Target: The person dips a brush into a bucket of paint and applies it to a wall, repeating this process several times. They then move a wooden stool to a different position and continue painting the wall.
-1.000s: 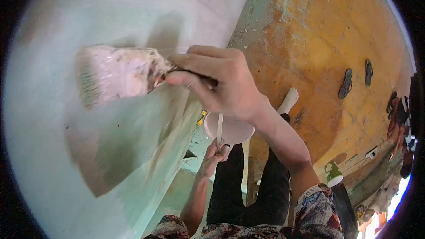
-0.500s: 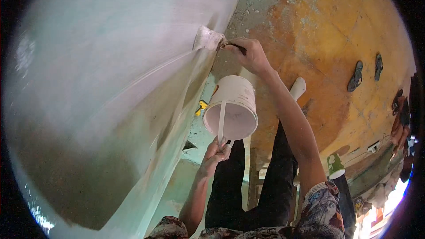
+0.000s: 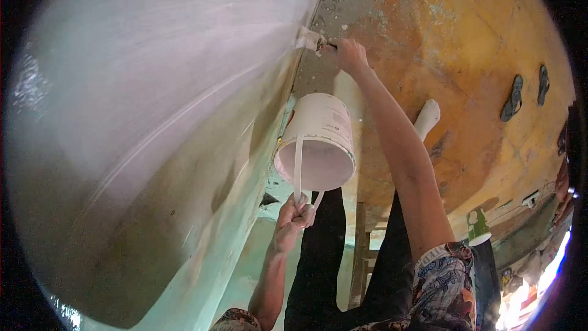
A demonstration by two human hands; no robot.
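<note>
Head view: the right hand (image 3: 350,55) is closed around the dark handle of a paintbrush (image 3: 311,40), arm stretched far out, and the bristles touch the pale wall (image 3: 159,86) at its edge where it meets the worn orange floor (image 3: 465,43). Below the paintbrush hangs a white paint bucket (image 3: 318,141), tilted with its open mouth toward the camera; the left hand (image 3: 293,214) is clenched on its thin handle just under the rim. Right of the bucket, a white-socked foot (image 3: 427,116) rests on the floor. Farther right lies a pair of dark sandals (image 3: 527,95), well apart from the bucket.
</note>
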